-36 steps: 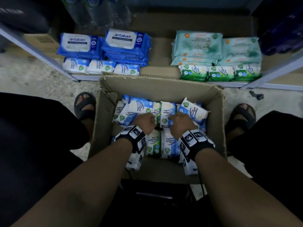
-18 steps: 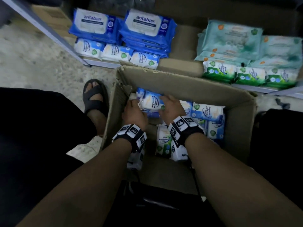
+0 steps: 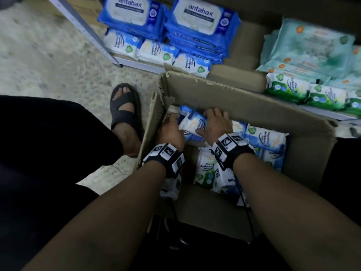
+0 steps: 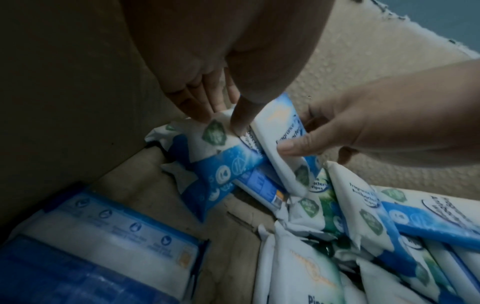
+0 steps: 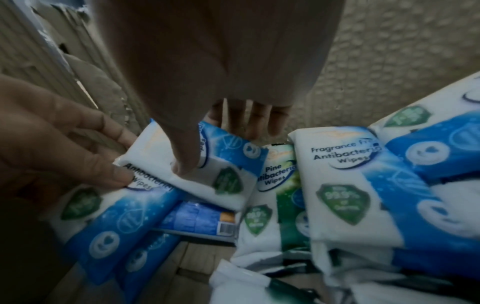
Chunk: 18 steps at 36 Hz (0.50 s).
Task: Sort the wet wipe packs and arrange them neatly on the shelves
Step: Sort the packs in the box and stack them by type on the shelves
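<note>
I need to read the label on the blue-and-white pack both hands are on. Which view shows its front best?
The right wrist view: the blue-and-white pack faces the camera, "Antibacterial Wipes" partly legible between the left hand and right hand. The left wrist view shows it edge-on; the head view shows it small and blurred.

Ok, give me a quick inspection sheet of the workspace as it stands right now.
Surface: speckled floor; low shelf ahead.
Job's things: blue-white packs and green pine packs loose in the cardboard box; sorted rows and stacks already on the shelf.
Clutter: nothing seen.
Hands: left hand and right hand both hold blue-white packs in the box's far-left corner.
Cables: thin black lead hanging from the right wrist band.
Surroundings: sandalled foot beside the box.
</note>
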Each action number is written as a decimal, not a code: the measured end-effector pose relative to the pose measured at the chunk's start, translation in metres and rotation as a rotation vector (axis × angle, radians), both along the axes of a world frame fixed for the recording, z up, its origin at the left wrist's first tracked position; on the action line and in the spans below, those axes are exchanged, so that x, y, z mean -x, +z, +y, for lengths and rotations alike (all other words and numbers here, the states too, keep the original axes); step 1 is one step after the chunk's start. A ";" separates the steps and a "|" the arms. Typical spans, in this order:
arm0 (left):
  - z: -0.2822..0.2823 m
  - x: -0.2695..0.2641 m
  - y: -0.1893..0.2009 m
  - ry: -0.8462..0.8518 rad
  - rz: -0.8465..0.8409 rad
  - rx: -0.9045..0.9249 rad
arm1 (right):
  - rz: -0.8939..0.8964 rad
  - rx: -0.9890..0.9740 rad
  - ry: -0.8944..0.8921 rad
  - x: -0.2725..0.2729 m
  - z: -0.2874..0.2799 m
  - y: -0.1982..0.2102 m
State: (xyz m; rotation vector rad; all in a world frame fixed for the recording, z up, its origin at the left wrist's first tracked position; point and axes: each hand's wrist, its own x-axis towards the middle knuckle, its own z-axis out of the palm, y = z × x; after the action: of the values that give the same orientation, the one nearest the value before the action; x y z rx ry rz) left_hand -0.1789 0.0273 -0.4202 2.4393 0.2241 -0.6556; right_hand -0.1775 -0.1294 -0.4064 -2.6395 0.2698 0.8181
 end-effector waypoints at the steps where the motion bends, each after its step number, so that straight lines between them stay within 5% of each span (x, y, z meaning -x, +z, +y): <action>1: 0.001 0.000 0.000 0.002 0.016 0.013 | 0.003 -0.018 -0.007 0.001 -0.001 0.001; 12: 0.005 0.009 0.017 -0.027 0.084 0.129 | 0.116 -0.045 -0.140 0.011 -0.013 0.020; 18: -0.006 0.016 0.028 -0.068 0.287 0.230 | 0.101 -0.100 -0.183 0.024 -0.028 0.033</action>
State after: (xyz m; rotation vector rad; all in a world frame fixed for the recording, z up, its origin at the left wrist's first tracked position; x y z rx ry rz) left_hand -0.1947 0.0215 -0.3927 2.1364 0.1687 -1.0051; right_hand -0.2019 -0.1569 -0.3729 -2.4424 0.4765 0.8809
